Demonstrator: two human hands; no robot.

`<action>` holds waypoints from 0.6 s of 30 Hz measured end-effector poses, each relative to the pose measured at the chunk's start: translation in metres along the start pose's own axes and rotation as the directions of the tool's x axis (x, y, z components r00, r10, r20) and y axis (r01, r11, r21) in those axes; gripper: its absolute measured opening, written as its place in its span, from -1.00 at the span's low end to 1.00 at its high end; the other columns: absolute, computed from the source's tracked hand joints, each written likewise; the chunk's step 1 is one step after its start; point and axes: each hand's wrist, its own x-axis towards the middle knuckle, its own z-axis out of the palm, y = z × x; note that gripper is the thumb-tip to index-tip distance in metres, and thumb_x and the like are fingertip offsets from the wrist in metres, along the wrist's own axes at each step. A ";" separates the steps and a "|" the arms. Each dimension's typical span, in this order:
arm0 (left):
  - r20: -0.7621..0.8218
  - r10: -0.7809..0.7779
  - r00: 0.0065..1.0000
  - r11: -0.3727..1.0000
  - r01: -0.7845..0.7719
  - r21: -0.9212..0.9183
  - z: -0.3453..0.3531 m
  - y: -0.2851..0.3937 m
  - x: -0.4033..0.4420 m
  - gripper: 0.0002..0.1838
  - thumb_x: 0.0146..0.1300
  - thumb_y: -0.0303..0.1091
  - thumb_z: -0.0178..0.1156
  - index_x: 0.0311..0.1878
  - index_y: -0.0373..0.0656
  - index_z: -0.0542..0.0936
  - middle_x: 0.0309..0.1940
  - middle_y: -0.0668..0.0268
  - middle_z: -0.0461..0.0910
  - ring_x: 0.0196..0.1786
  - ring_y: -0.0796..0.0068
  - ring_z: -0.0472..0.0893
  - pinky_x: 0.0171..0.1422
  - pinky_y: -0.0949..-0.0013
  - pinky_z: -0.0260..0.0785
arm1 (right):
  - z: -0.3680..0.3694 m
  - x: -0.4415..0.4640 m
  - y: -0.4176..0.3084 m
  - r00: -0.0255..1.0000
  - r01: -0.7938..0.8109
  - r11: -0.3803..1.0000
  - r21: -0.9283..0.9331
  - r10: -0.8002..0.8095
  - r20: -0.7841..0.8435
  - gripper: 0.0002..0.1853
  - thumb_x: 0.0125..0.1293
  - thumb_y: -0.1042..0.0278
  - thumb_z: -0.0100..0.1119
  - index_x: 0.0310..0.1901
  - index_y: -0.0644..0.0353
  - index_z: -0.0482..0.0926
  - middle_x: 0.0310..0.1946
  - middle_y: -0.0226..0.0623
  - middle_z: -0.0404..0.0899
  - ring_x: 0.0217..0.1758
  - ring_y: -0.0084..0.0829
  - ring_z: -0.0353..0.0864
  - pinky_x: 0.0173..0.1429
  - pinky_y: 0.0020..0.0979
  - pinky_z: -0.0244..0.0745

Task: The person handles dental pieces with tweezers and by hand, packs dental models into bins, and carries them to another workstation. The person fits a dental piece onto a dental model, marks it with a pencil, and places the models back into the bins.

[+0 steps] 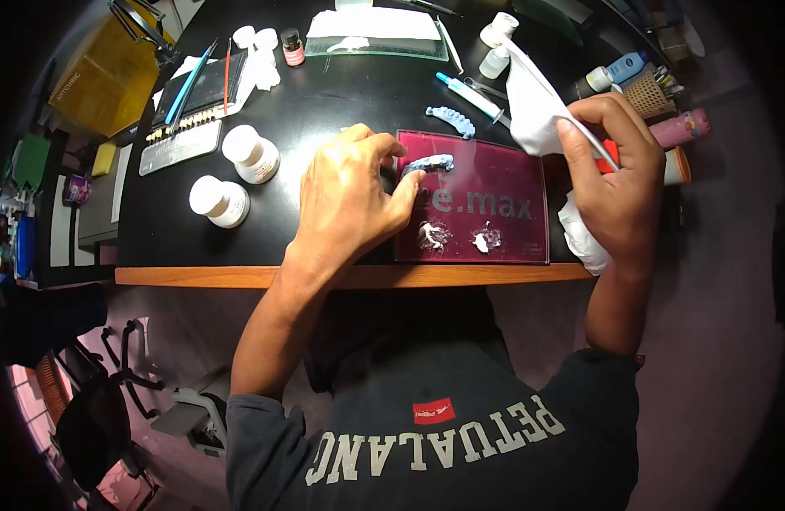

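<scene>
My left hand [346, 192] rests at the left edge of a maroon glass plate [520, 175] lettered "e.max". Its thumb and index finger close on the left end of a blue tooth-shaped silicone piece [439, 162]. Just above the plate lies a second, curved blue piece [450, 119]. Two dabs of white paste, one on the left [432, 237] and one on the right [486, 240], sit on the plate's lower part. My right hand [614, 162], raised at the right, grips a white tissue-like sheet [533, 102] with a slim pale edge. A red part [610, 156] shows at its fingers.
Two white bottles [252, 155] stand left, near a shade guide [181, 146]. A blue-tipped syringe [473, 96] lies behind the plate. At the back are a glass slab [375, 47] and a small red-labelled bottle [292, 48]. Crumpled tissue [582, 238] lies right.
</scene>
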 end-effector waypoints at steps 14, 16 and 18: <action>-0.026 0.012 1.000 0.997 -0.014 -0.077 0.003 -0.003 -0.001 -0.74 0.03 -0.35 0.55 -0.22 -0.20 0.73 -0.50 0.31 0.57 -0.49 0.47 0.46 -0.35 0.34 0.37 | 0.022 -0.025 0.013 0.994 0.093 0.990 -0.103 -0.099 -0.053 -0.85 0.15 0.65 0.41 -0.24 0.28 0.69 -0.36 -0.23 0.59 -0.33 -0.27 0.66 -0.26 -0.31 0.53; 0.013 -0.043 0.999 0.998 0.043 -0.037 0.003 0.002 -0.001 -0.76 0.04 -0.33 0.52 -0.25 -0.21 0.73 -0.47 0.25 0.62 -0.39 0.29 0.60 -0.27 0.26 0.47 | 0.021 -0.027 0.014 0.994 0.091 0.990 -0.107 -0.097 -0.049 -0.84 0.14 0.65 0.41 -0.24 0.28 0.70 -0.36 -0.23 0.59 -0.32 -0.26 0.66 -0.24 -0.30 0.54; 0.022 -0.035 0.999 0.999 0.035 -0.010 0.004 0.003 -0.002 -0.79 0.05 -0.33 0.49 -0.28 -0.20 0.73 -0.46 0.23 0.63 -0.39 0.26 0.62 -0.27 0.25 0.48 | 0.022 -0.030 0.013 0.988 0.133 0.984 -0.120 -0.141 -0.066 -0.83 0.13 0.65 0.41 -0.23 0.28 0.70 -0.36 -0.24 0.59 -0.31 -0.25 0.65 -0.23 -0.29 0.54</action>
